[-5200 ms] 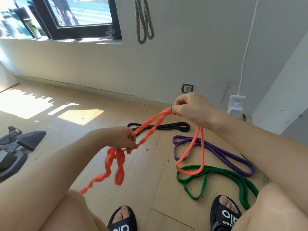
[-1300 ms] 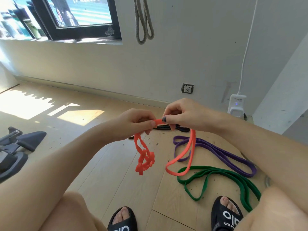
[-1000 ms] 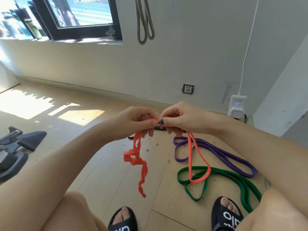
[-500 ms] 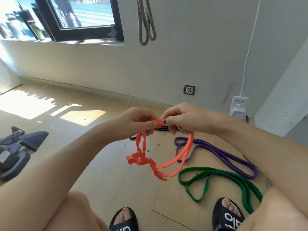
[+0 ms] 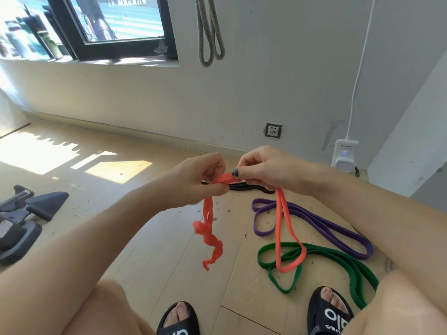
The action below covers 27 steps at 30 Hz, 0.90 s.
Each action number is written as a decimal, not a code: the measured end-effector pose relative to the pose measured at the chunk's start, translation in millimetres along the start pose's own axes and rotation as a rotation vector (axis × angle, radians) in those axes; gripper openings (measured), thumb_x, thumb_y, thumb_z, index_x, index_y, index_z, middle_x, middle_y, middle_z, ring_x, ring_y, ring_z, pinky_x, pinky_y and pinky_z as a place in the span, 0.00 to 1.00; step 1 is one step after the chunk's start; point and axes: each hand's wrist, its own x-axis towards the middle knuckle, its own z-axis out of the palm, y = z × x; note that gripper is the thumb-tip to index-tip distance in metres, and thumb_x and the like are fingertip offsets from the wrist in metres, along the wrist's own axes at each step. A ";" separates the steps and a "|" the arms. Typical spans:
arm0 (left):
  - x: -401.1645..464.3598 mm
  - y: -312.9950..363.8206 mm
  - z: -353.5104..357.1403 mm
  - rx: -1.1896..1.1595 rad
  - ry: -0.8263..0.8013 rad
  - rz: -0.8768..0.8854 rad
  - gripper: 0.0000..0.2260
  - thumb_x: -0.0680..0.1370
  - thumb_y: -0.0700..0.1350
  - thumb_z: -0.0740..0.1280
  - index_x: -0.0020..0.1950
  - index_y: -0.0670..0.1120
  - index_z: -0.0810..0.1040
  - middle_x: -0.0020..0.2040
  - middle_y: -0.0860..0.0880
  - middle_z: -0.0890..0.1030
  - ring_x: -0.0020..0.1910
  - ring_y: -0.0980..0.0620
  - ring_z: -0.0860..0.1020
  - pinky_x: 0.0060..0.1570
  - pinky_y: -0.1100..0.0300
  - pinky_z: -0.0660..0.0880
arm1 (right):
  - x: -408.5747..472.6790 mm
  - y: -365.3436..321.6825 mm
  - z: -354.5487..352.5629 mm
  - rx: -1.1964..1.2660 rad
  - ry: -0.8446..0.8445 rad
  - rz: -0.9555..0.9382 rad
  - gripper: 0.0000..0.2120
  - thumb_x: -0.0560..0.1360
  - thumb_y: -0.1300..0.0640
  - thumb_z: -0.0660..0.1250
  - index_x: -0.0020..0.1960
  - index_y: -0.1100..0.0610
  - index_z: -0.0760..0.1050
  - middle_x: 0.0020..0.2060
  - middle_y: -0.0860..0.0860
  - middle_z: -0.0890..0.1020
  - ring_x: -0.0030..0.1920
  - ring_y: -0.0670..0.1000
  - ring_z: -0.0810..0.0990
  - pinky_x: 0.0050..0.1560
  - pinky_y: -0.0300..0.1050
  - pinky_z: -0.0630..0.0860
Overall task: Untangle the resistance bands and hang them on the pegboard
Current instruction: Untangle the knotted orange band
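Orange band (image 5: pixel 280 228) pinched between both hands, twisted end dangling

Band colours around my orange band (image 5: pixel 280 228)

Beyond it lies a black band (image 5: pixel 251 187); right of it a purple band (image 5: pixel 321 226); beneath its loop a green band (image 5: pixel 338 258). My thumbnail (image 5: pixel 235 172) is dark blue.

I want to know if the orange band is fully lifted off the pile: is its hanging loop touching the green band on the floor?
Cannot tell. In the head view the orange band hangs from the right hand and its loop overlaps the green band, but no gap or contact shows.
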 end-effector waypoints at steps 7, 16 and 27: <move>-3.4 8.1 -4.1 -0.208 -0.060 -0.144 0.07 0.79 0.42 0.70 0.51 0.40 0.76 0.39 0.47 0.86 0.43 0.41 0.85 0.53 0.32 0.79 | 0.1 3.6 -2.5 0.006 -0.031 0.016 0.12 0.81 0.51 0.68 0.48 0.60 0.83 0.31 0.50 0.75 0.28 0.46 0.67 0.27 0.39 0.62; -3.8 2.9 -7.5 -0.188 -0.045 -0.121 0.08 0.78 0.36 0.72 0.48 0.43 0.72 0.47 0.43 0.83 0.49 0.46 0.85 0.55 0.43 0.82 | -0.2 -7.8 0.8 0.129 -0.164 0.071 0.13 0.83 0.54 0.64 0.46 0.61 0.79 0.28 0.49 0.63 0.29 0.48 0.55 0.27 0.41 0.54; -2.4 5.2 -7.0 -0.021 0.055 -0.017 0.07 0.77 0.38 0.72 0.46 0.42 0.74 0.38 0.51 0.82 0.39 0.53 0.82 0.49 0.50 0.82 | -4.3 -10.0 1.4 0.192 -0.149 0.045 0.27 0.84 0.57 0.61 0.27 0.49 0.76 0.29 0.49 0.61 0.29 0.48 0.54 0.31 0.46 0.51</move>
